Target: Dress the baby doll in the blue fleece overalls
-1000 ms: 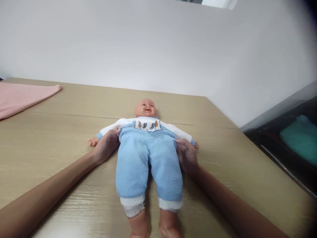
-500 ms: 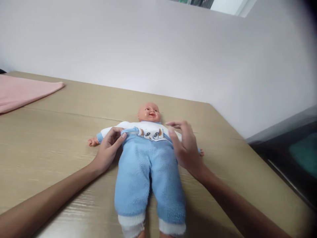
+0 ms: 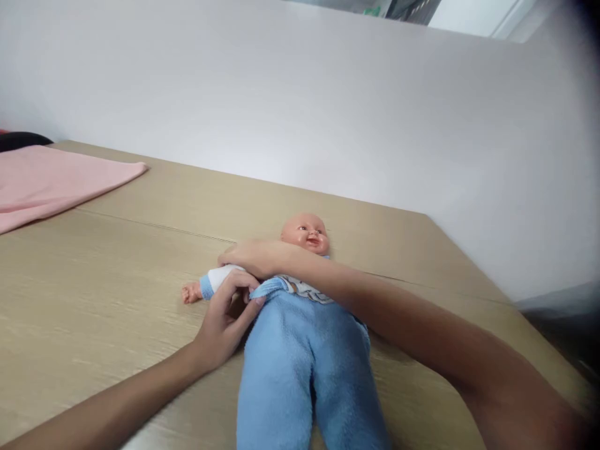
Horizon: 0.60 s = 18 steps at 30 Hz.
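A baby doll [image 3: 305,232] lies on its back, head toward the wall, in a white top with a blue cuff and fleecy blue trousers [image 3: 281,362]. At the waist, my left hand [image 3: 227,312] pinches the folded edge of the trousers between thumb and fingers. My right arm crosses over the doll's chest and hides much of the top. At its end, my right hand [image 3: 250,255] is over the doll's upper arm, just above my left hand. Motion blurs the right fingers, so their grip is unclear.
The doll rests on a wooden table [image 3: 154,325] with a seam across it. A pink cloth [image 3: 60,181] lies at the far left, with a black object [image 3: 23,140] behind it. A pale wall [image 3: 281,112] rises behind the table. Something dark [image 3: 553,331] stands beyond the right edge.
My right hand has swung from the doll's right-hand side in the picture across its chest to the left. My left hand keeps its pinch on the trousers. The view has shifted slightly.
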Each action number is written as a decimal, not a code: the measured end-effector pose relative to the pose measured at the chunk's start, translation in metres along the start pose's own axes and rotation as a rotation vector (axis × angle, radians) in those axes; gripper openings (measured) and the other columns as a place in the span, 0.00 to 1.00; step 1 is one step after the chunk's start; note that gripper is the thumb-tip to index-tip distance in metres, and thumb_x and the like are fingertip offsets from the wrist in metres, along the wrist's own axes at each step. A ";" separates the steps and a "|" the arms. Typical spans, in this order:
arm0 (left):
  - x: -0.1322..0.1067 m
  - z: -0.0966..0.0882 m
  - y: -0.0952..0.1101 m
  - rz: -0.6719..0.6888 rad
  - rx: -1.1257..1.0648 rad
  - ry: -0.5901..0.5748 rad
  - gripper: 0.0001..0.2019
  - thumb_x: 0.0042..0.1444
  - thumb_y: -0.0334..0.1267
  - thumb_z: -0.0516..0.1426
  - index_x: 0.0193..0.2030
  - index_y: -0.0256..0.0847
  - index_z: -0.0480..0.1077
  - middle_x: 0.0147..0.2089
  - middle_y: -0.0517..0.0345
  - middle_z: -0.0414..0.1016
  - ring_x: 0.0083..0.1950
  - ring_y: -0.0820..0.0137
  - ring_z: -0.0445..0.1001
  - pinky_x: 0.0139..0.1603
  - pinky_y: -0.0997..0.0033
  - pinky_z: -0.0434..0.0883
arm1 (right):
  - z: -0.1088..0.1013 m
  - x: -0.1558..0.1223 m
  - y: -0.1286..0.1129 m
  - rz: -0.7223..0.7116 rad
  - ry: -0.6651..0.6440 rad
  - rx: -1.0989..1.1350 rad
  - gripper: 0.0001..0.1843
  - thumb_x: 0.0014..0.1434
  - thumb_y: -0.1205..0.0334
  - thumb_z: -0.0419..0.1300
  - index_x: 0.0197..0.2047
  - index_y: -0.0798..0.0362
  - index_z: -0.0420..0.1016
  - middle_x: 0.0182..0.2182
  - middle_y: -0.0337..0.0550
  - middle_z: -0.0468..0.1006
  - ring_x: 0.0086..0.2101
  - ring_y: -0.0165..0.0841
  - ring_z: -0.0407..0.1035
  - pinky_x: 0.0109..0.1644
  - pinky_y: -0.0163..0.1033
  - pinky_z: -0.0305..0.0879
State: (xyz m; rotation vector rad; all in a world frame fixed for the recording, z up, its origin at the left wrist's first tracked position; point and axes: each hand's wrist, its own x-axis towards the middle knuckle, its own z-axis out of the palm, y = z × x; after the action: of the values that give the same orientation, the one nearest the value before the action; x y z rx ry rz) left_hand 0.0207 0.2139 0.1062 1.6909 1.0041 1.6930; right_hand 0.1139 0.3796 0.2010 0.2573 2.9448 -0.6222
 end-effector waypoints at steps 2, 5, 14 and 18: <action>-0.001 0.000 -0.001 0.039 0.018 0.028 0.06 0.80 0.32 0.62 0.55 0.50 0.75 0.47 0.60 0.77 0.48 0.70 0.75 0.50 0.72 0.73 | 0.005 -0.002 -0.008 -0.012 0.070 -0.014 0.09 0.66 0.73 0.73 0.39 0.49 0.82 0.37 0.42 0.85 0.34 0.38 0.75 0.36 0.44 0.64; -0.002 -0.003 -0.002 0.134 0.048 0.060 0.10 0.78 0.28 0.62 0.58 0.49 0.75 0.49 0.59 0.78 0.50 0.69 0.76 0.51 0.70 0.74 | 0.004 -0.019 -0.016 -0.032 0.257 0.072 0.13 0.65 0.73 0.72 0.50 0.50 0.80 0.45 0.45 0.85 0.41 0.41 0.77 0.42 0.44 0.67; -0.011 -0.013 -0.009 0.446 0.290 0.228 0.13 0.70 0.22 0.66 0.53 0.44 0.78 0.55 0.54 0.70 0.55 0.65 0.76 0.55 0.63 0.76 | 0.004 -0.076 -0.011 -0.086 0.511 0.537 0.23 0.68 0.70 0.63 0.64 0.47 0.73 0.54 0.43 0.83 0.52 0.39 0.78 0.59 0.45 0.75; -0.011 -0.012 -0.009 0.476 0.125 0.239 0.15 0.72 0.24 0.64 0.58 0.46 0.73 0.58 0.52 0.74 0.57 0.63 0.79 0.59 0.58 0.79 | 0.010 -0.080 -0.010 -0.142 0.511 0.363 0.22 0.68 0.76 0.59 0.59 0.47 0.79 0.57 0.49 0.85 0.58 0.45 0.79 0.67 0.54 0.73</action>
State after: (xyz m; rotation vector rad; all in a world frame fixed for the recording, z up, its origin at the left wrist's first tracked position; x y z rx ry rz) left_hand 0.0085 0.2090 0.0936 1.9557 0.8688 2.2180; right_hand 0.1915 0.3552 0.2085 0.2760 3.3264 -1.2890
